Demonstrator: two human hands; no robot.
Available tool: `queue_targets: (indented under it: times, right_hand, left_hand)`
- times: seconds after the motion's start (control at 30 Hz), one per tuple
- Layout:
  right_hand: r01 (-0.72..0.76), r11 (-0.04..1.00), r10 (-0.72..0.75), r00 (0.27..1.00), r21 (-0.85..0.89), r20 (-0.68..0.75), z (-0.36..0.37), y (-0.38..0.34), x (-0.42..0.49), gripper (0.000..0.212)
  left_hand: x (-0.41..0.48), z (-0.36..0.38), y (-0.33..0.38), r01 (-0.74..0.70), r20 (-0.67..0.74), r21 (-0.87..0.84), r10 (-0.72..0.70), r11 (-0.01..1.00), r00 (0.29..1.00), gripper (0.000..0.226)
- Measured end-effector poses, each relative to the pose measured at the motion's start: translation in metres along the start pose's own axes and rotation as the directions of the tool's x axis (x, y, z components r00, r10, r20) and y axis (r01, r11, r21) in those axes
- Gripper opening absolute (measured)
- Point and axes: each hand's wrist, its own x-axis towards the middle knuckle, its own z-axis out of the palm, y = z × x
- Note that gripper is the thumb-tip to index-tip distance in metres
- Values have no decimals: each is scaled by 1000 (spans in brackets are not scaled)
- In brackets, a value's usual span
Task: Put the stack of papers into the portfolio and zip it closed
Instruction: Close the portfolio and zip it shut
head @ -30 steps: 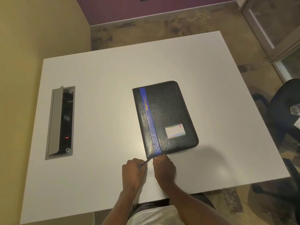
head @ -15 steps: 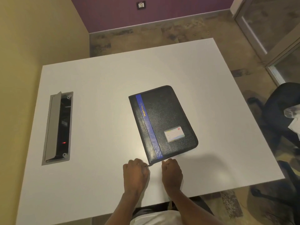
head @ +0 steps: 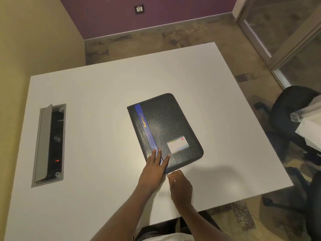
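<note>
The black portfolio (head: pixel 166 126), with a blue stripe and a small card label, lies closed and flat in the middle of the white table (head: pixel 97 94). No papers are in sight. My left hand (head: pixel 154 167) rests flat on its near left corner, fingers straight and spread across the blue stripe. Just right of it, my right hand (head: pixel 180 185) has its fingers curled, with thumb and fingertips pinched together at the portfolio's near edge, where the zipper pull sits. The pull itself is mostly hidden by the fingers.
A grey cable box (head: pixel 49 145) with its lid raised is set into the table at the left. A black office chair (head: pixel 295 122) with white cloth on it stands off the table's right edge. A yellow wall runs along the left.
My left hand let go at the portfolio's near corner and moved forward, flat onto the cover. My right hand shifted left to that corner. The camera view tilted up a little.
</note>
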Motion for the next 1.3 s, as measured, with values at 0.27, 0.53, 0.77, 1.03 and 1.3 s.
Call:
queue_targets:
  times: [0.27, 0.53, 0.77, 1.03, 1.3]
  right_hand:
    - [67, 976, -81, 995, -207, -57, -3, 0, -2, 21]
    - [177, 984, -177, 984, 36, 12, 1, -3, 0, 15]
    - [85, 996, -85, 992, -1, -90, 14, 12, -6, 14]
    - [-85, 985, 126, 948, 150, -292, -4, 36, 18, 11]
    - [-122, 984, 160, 924, 129, -348, -45, 81, 52, 14]
  left_hand:
    - [-5, -8, 2, -85, 40, 154, 80, 984, 996, 75]
    - [-11, -27, 7, -99, 129, 296, 63, 950, 990, 75]
    - [-13, -34, 2, -149, 91, 330, 125, 932, 988, 74]
    - [-21, -28, -8, -160, 94, 357, 135, 920, 986, 55]
    - [-29, -22, -18, -186, 78, 306, 170, 934, 982, 60]
